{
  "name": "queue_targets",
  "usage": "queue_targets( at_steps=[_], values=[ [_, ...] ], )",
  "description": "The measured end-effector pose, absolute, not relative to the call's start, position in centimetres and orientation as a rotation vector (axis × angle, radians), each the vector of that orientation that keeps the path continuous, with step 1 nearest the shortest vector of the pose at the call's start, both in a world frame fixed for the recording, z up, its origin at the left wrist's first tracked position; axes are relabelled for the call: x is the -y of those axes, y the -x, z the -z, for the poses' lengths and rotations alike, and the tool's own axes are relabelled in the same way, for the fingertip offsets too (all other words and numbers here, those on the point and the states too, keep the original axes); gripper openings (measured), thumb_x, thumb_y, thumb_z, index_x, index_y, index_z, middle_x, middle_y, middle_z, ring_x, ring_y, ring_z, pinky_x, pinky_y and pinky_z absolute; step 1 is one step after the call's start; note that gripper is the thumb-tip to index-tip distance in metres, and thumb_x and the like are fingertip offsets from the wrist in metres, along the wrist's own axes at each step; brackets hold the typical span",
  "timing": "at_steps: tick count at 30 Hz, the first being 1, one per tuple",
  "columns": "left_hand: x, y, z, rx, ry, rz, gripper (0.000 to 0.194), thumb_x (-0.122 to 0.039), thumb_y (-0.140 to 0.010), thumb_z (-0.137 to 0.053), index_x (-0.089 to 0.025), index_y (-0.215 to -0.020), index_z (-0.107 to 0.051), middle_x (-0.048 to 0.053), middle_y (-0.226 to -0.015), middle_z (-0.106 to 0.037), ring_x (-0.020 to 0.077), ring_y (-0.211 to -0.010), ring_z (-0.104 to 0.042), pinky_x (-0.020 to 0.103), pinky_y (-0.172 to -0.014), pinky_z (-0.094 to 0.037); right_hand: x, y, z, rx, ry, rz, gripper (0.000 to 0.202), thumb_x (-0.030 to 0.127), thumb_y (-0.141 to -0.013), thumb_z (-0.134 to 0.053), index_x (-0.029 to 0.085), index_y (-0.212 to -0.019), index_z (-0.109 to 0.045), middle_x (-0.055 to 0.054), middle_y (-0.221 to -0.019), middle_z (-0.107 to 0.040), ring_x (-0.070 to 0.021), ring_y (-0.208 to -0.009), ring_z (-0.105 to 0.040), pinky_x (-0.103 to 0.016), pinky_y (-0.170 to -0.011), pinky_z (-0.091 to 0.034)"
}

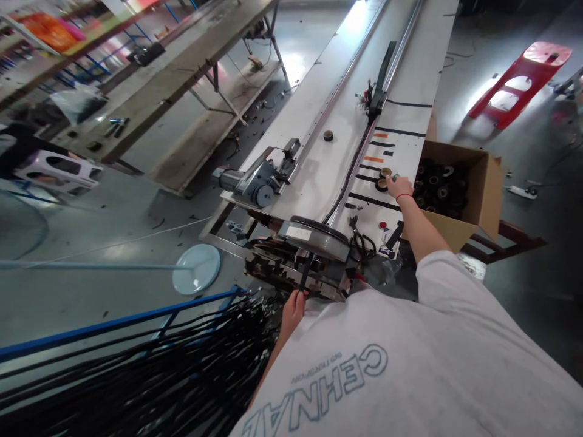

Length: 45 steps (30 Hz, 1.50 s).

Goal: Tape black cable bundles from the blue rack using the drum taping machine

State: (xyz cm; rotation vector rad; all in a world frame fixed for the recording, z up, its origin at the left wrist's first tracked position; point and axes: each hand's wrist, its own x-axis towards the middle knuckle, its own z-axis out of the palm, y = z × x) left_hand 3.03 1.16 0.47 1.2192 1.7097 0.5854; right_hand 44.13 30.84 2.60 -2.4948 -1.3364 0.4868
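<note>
My left hand [294, 309] is closed, low and near my body, pinching the end of a black strip [306, 273]. That strip runs up toward a round grey drum-like part [314, 238] at the near end of the long white table [314, 127]. Out to the right, my right hand [401, 186] has its fingers closed at the edge of a roll of black tape [385, 172]. A second tape roll [381, 184] lies right beside it. Black scissors [361, 240] and a red button [383, 225] are nearer to me on the tabletop.
A cardboard box [485, 188] holding several dark rolls stands right of the table. A motor unit [262, 185] and another tape roll [328, 136] are on the table. Long black cables [159, 370] hang on a blue rack at left. A red stool [519, 82] stands far right.
</note>
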Motion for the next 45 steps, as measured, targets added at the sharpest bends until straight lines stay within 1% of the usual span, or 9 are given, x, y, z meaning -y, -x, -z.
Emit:
queue_targets(
  at_steps=[6,9,13,18,24,31,38,42,45],
  values=[
    [-5.8,-3.4,-2.1,-1.701,-1.242,-0.853,0.054,-0.068,-0.090,-0.043,-0.022,-0.064,-0.045,-0.003,-0.056,-0.042,0.0110,-0.053,-0.039,0.023,-0.048,-0.032,-16.3,-31.3,-4.7,1.650,1.432,-0.774,0.044,0.045,-0.101,-0.039,0.023,-0.137,-0.051,-0.006,-0.098,-0.068,-0.0190,-0.078,-0.065,-0.036,-0.078,-0.055],
    [-7.7,-1.8,-3.0,-1.672,-1.200,-0.931,0.053,-0.068,-0.092,-0.043,-0.021,-0.067,-0.045,-0.005,-0.056,-0.040,0.0089,-0.050,-0.037,0.021,-0.047,-0.031,-10.4,-23.5,-3.3,1.914,1.089,-1.007,0.042,0.038,-0.095,-0.054,0.023,-0.134,-0.053,-0.011,-0.116,-0.067,-0.0237,-0.101,-0.066,-0.042,-0.092,-0.055],
    [-8.6,-0.6,-3.5,-1.594,-1.290,-0.856,0.053,-0.067,-0.093,-0.044,-0.020,-0.070,-0.049,-0.004,-0.057,-0.042,0.0083,-0.050,-0.038,0.021,-0.047,-0.031,-11.2,-18.0,-0.3,1.926,1.397,-1.043,0.027,0.023,-0.088,-0.060,0.016,-0.114,-0.059,-0.019,-0.120,-0.065,-0.0308,-0.118,-0.060,-0.051,-0.105,-0.047],
    [-8.5,-0.5,-3.4,-1.571,-1.373,-0.792,0.050,-0.064,-0.095,-0.039,-0.020,-0.074,-0.049,-0.004,-0.057,-0.041,0.0094,-0.050,-0.038,0.022,-0.049,-0.033,-13.5,-18.8,0.9,1.900,1.266,-1.047,0.009,0.014,-0.091,-0.051,0.022,-0.088,-0.054,-0.012,-0.115,-0.067,-0.0266,-0.115,-0.062,-0.045,-0.103,-0.048],
    [-8.4,-0.3,-2.4,-1.592,-1.628,-0.613,0.040,-0.049,-0.100,-0.038,-0.020,-0.077,-0.053,-0.001,-0.063,-0.053,0.0132,-0.061,-0.050,0.025,-0.062,-0.041,-13.0,-19.5,-0.2,1.938,1.174,-1.076,0.021,0.016,-0.089,-0.055,0.021,-0.109,-0.056,-0.008,-0.102,-0.072,-0.0235,-0.095,-0.069,-0.038,-0.088,-0.054],
    [-8.1,-0.4,0.5,-1.600,-1.786,-0.403,0.025,-0.034,-0.101,-0.042,-0.019,-0.091,-0.060,0.005,-0.072,-0.064,0.0205,-0.069,-0.064,0.027,-0.070,-0.043,-14.0,-20.5,-1.3,2.160,0.947,-0.929,0.042,0.018,-0.093,-0.049,0.019,-0.135,-0.053,-0.014,-0.124,-0.069,-0.0261,-0.117,-0.063,-0.047,-0.107,-0.046],
    [-6.9,-1.0,-0.6,-1.751,-1.949,-0.345,0.030,-0.042,-0.098,-0.050,-0.016,-0.101,-0.066,0.011,-0.081,-0.071,0.0231,-0.075,-0.069,0.027,-0.070,-0.044,-15.5,-18.0,-1.9,2.204,1.113,-0.870,0.054,0.029,-0.095,-0.049,0.010,-0.145,-0.044,-0.022,-0.147,-0.050,-0.0337,-0.133,-0.052,-0.055,-0.117,-0.036],
    [-6.3,-1.2,-1.1,-1.750,-1.813,-0.489,0.032,-0.042,-0.100,-0.046,-0.017,-0.099,-0.066,0.010,-0.084,-0.073,0.0220,-0.077,-0.068,0.028,-0.072,-0.045,-14.1,-19.5,-3.9,2.280,1.060,-0.872,0.051,0.032,-0.096,-0.049,0.022,-0.146,-0.047,-0.013,-0.151,-0.049,-0.0316,-0.137,-0.048,-0.053,-0.117,-0.037],
    [-5.8,-1.4,-0.5,-1.704,-1.625,-0.525,0.034,-0.040,-0.101,-0.042,-0.019,-0.086,-0.063,0.007,-0.079,-0.071,0.0208,-0.076,-0.067,0.028,-0.072,-0.047,-13.8,-26.7,-4.7,2.054,1.532,-0.671,0.056,0.038,-0.098,-0.046,0.022,-0.151,-0.040,-0.016,-0.157,-0.040,-0.0338,-0.146,-0.036,-0.054,-0.117,-0.035]
  ],
)
